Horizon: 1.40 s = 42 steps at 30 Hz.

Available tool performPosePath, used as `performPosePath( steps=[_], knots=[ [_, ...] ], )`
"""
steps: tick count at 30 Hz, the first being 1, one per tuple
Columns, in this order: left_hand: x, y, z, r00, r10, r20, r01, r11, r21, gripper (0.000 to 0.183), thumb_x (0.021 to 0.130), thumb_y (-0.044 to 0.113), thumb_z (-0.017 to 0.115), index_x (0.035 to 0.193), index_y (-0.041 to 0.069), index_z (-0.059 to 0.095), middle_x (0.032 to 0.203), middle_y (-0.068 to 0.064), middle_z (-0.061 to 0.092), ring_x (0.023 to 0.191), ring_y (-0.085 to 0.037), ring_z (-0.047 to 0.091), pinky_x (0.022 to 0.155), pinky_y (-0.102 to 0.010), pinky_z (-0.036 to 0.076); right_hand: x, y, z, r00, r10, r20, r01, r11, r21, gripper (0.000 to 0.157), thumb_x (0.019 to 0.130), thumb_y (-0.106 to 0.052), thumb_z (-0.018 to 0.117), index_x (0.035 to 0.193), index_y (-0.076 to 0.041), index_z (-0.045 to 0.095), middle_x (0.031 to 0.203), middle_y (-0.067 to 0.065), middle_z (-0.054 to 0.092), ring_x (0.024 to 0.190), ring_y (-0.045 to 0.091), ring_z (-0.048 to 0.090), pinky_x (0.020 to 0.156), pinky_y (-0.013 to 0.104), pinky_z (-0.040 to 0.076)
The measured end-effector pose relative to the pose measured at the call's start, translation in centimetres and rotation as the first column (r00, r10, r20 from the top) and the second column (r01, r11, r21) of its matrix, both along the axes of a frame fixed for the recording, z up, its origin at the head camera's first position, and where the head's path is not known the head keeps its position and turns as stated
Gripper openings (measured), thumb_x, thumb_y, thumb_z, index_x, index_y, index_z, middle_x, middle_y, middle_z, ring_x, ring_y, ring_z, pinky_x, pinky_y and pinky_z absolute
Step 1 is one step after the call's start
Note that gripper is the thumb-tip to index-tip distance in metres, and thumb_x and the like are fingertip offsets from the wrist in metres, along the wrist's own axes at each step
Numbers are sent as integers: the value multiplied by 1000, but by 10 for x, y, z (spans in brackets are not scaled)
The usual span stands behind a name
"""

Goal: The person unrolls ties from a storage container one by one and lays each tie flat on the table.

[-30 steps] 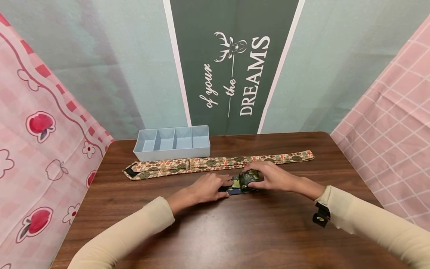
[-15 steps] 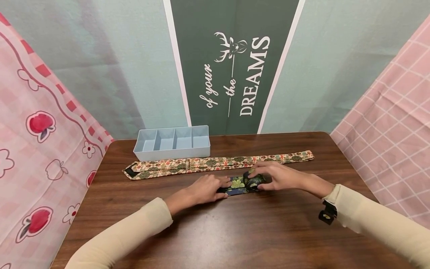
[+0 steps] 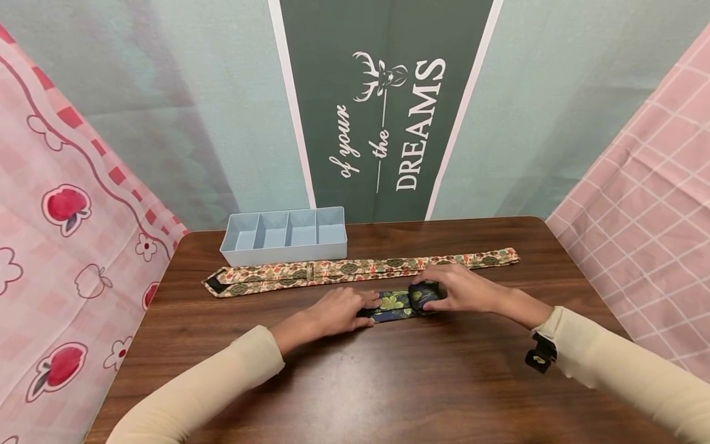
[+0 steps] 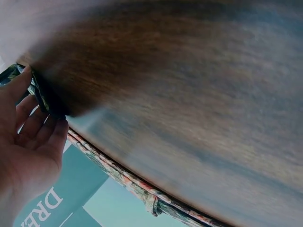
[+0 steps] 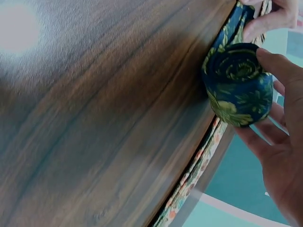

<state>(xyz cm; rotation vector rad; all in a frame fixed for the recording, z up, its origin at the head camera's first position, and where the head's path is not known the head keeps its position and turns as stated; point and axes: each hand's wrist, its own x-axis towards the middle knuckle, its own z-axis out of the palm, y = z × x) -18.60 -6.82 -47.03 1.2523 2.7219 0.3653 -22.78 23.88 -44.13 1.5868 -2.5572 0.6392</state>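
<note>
A dark blue necktie with yellow-green flowers lies between my hands, partly wound into a roll with a short flat stretch leading left from it. My right hand grips the roll, thumb on the near side and fingers on the far side. From the right wrist view, the coiled layers of the roll show beside the right thumb. My left hand presses on the flat end, its fingers covering the tip; the left wrist view shows these fingers only gently bent at the fabric.
Behind the hands, a cream patterned necktie stretches lengthwise across the brown wooden table. A pale blue divided tray stands at the back left. Printed cloths hang around the table's back and sides.
My right hand has shifted a little to the right with the roll, and more of the flat stretch shows between the hands. The left hand has stayed nearly in place.
</note>
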Motion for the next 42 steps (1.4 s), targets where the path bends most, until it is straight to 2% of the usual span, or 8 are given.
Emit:
performPosePath(
  steps=[4, 9, 15, 20, 26, 33, 37, 42],
  knots=[
    [-1, -4, 0, 1000, 1, -2, -1, 1000, -2, 50, 94, 41, 64, 139, 21, 56, 144, -5, 50, 113, -26, 63, 90, -39, 54, -2, 6, 5, 1000, 13, 15, -13, 998, 60, 48, 79, -26, 82, 122, -14, 66, 109, -2, 65, 61, 1, 52, 61, 24, 48],
    [-2, -10, 1, 1000, 1, 0, -1, 1000, -4, 50, 94, 41, 64, 139, 21, 56, 144, -4, 49, 115, -27, 62, 93, -39, 52, -5, 14, 6, 999, 29, -14, -27, 994, 109, 48, 78, -25, 81, 124, -16, 68, 109, 1, 60, 55, -2, 37, 57, 20, 40],
    [-2, -16, 0, 1000, 2, 4, -2, 1000, 4, 50, 94, 39, 64, 139, 20, 56, 145, -4, 49, 117, -26, 61, 93, -40, 52, -7, 22, 2, 998, 44, -42, -40, 996, 80, 47, 76, -20, 82, 121, -17, 69, 100, -3, 56, 69, 9, 43, 61, 21, 36],
    [-3, -15, 1, 1000, 4, -9, -4, 1000, 2, 49, 93, 41, 65, 137, 20, 59, 142, -4, 53, 111, -25, 65, 89, -40, 54, -9, 28, -1, 997, 59, -48, -58, 998, 22, 49, 71, -15, 85, 118, -14, 70, 100, -4, 61, 70, 10, 51, 62, 23, 42],
    [-6, -2, 3, 998, 26, -53, -24, 999, 40, 46, 92, 44, 66, 131, 19, 65, 134, 0, 62, 102, -20, 69, 82, -37, 56, -10, 28, 0, 996, 78, -42, -78, 997, 14, 48, 71, -14, 86, 116, -11, 69, 106, 0, 65, 84, 10, 62, 68, 31, 52],
    [-12, 19, 5, 998, -9, -55, 13, 998, 69, 51, 93, 44, 64, 138, 20, 58, 139, 2, 57, 88, -16, 71, 77, -35, 57, -10, 26, 6, 996, 82, 22, -83, 995, 49, 47, 74, -14, 85, 118, -11, 68, 109, 0, 67, 94, 13, 65, 72, 34, 55],
    [-14, 28, 5, 999, -19, -37, 21, 997, 76, 51, 93, 42, 64, 139, 20, 57, 141, 1, 55, 98, -18, 70, 83, -36, 56, -8, 24, 7, 998, 45, 51, -49, 996, 80, 44, 76, -22, 85, 117, -14, 68, 110, -2, 67, 96, 12, 66, 75, 35, 56],
    [-17, 39, 3, 999, -50, -4, 50, 997, 64, 49, 94, 37, 65, 138, 18, 58, 143, -1, 53, 116, -20, 63, 91, -37, 53, -4, 17, 7, 998, -49, 47, 44, 994, 99, 41, 78, -39, 82, 110, -18, 69, 109, -7, 67, 96, 9, 65, 77, 34, 55]
  ],
)
